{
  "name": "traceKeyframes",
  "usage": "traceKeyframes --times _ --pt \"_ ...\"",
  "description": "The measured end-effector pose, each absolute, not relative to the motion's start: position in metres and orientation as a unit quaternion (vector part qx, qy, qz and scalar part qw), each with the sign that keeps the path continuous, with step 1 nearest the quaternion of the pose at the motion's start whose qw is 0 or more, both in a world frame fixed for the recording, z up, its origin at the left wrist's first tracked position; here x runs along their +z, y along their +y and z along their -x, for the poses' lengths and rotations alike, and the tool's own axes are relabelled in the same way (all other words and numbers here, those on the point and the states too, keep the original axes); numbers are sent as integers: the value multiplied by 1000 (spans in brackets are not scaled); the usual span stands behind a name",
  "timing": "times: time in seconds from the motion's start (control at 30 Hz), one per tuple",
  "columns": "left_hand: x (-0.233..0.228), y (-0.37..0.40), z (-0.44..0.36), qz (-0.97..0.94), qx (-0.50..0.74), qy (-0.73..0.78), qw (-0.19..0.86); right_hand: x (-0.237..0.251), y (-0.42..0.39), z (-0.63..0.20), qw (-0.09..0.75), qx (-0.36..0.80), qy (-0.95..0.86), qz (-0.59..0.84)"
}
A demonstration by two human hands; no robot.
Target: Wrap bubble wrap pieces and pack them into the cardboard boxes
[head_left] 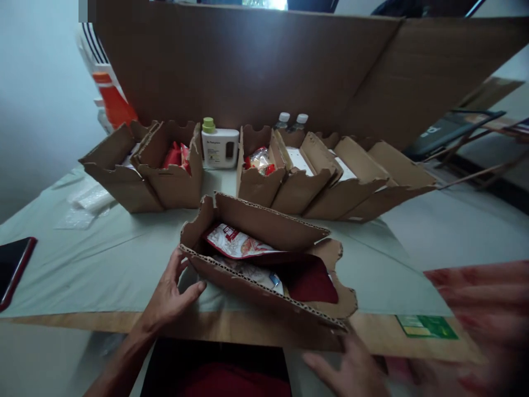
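Note:
An open-topped cardboard box (268, 295) sits at an angle near the table's front edge. Inside it lie printed packets, one white and red packet (237, 242) on top, with a dark red packet part (312, 278) beside it. At the box's left end is my left hand (171, 295), its fingers against or just beside the cardboard and its thumb spread away. My right hand (351, 366), smeared by motion, is by the near right corner of the box, with its thumb apart; the box edge hides part of its fingers.
Behind stands a row of cardboard bins (173, 184) holding packets, with a white jug (220, 148) between them. A large cardboard panel (256, 66) rises at the back. A phone (15, 270) lies left, bubble wrap (88, 198) near the bins, a green card (427, 326) at front right.

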State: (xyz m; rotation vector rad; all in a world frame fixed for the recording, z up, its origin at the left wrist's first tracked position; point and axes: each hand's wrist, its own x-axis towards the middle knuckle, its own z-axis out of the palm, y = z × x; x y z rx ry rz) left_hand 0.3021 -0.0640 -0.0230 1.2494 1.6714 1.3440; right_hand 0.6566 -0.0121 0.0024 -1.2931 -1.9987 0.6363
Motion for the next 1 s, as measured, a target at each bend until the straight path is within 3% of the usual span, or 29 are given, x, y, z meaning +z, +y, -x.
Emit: traceKeyframes --times 0.1,0.3,0.43,0.73,1.0 --pt "-16 -54 -314 -480 495 639 342 -11 -8 -631 301 248 -790 473" --pt "-10 -2 -331 -514 525 592 331 3 92 -617 375 246 -754 480" --pt "-29 20 -330 -531 504 602 319 -10 135 -622 365 289 -734 494" --pt "-51 8 -331 -552 452 641 283 -37 129 -624 327 282 -722 540" --pt "-50 4 -332 -561 428 632 320 -42 128 -626 314 261 -720 562"
